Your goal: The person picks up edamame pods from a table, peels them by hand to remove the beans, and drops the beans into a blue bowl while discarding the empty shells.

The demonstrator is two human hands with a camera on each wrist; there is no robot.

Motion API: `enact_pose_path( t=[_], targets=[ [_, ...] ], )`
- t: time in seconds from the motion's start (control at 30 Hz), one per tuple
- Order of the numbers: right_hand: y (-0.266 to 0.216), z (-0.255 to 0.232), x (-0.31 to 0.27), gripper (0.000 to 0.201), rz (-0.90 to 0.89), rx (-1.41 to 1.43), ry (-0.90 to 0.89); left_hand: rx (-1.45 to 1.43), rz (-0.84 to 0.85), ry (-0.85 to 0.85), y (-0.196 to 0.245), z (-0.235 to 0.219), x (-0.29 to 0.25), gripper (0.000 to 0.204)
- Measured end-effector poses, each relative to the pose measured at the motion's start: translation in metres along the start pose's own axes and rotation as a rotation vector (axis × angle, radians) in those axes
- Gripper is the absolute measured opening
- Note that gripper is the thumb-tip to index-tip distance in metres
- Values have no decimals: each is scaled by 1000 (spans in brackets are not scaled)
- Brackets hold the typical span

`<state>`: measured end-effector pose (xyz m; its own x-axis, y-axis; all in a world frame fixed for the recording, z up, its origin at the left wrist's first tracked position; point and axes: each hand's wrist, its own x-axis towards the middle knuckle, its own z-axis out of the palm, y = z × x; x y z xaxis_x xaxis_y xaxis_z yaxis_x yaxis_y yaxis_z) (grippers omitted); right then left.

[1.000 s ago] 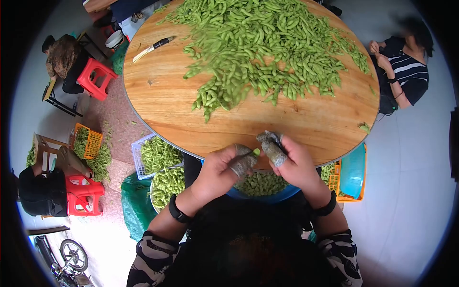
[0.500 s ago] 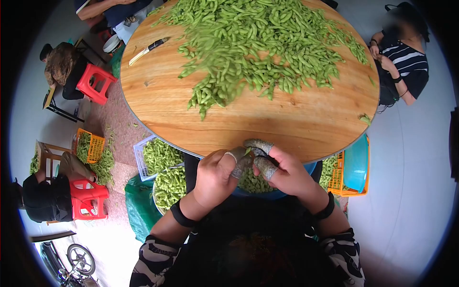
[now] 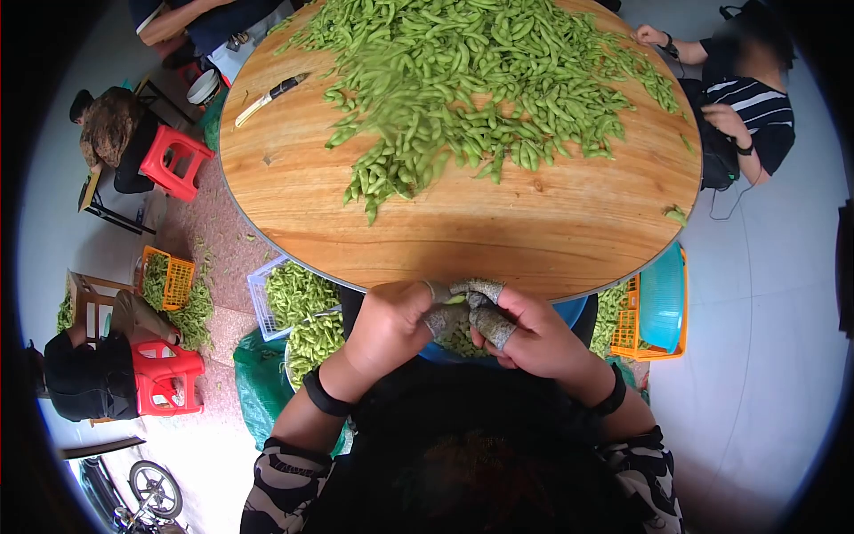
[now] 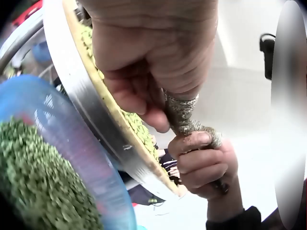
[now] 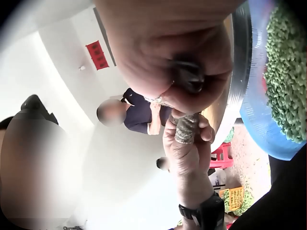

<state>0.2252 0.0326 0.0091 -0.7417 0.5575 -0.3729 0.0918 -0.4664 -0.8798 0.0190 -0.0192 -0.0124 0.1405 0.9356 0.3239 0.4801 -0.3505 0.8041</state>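
In the head view my left hand (image 3: 387, 327) and right hand (image 3: 538, 331) meet at the table's near edge, grey wrapping on thumbs and fingers. A bit of green pod (image 3: 455, 300) shows at the left fingertips, pinched there and mostly hidden. The right fingers curl round a small dark object (image 5: 189, 75), seen in the palm in the right wrist view; its full shape is hidden. Below the hands is a blue basin (image 4: 125, 203) of small green beans (image 4: 41, 179). Green pods (image 3: 498, 89) lie heaped across the round wooden table (image 3: 294, 200).
A knife (image 3: 271, 100) lies at the table's left. Crates of pods stand beside the table, a white one (image 3: 258, 289) left and an orange one (image 3: 628, 325) right. A person in stripes (image 3: 756, 111) sits at right; others sit at left, near red stools (image 3: 169, 378).
Both hands have moved slightly down and closer together until the wrapped fingertips meet; the pod in the left fingers is now mostly covered. The striped person's hands have moved apart.
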Motion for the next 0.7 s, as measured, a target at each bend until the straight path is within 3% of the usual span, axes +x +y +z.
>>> enact_pose_path(
  t=[0.07,0.1,0.2,0.27,0.4,0.47,0.5,0.57,0.7],
  targets=[
    [3,-1,1,30,-95,-178,35,442,144,12,1,1,-2,14],
    [4,-1,1,30,-96,-175,35,444,145,10,2,4,-1,14],
    [7,-2,-1,30,-135,-182,101,215,61,51,5,11,-4,12],
    [14,-11,-4,30,-72,0,33,-654,-456,-111,-1,11,-10,13],
    [19,-16,-3,30,-33,23,74,-511,-520,-207,6,14,-10,12],
    [31,-17,9,28,-650,-631,340,-236,-171,-163,15,19,-5,4],
    [28,-17,9,28,-654,-631,342,-233,-167,-164,12,20,-7,4],
    [18,-16,8,27,-566,-1009,334,-79,-133,-229,4,22,-13,7],
    [17,-7,-2,27,-469,-1252,435,-131,-214,-142,18,8,-12,11]
  ],
)
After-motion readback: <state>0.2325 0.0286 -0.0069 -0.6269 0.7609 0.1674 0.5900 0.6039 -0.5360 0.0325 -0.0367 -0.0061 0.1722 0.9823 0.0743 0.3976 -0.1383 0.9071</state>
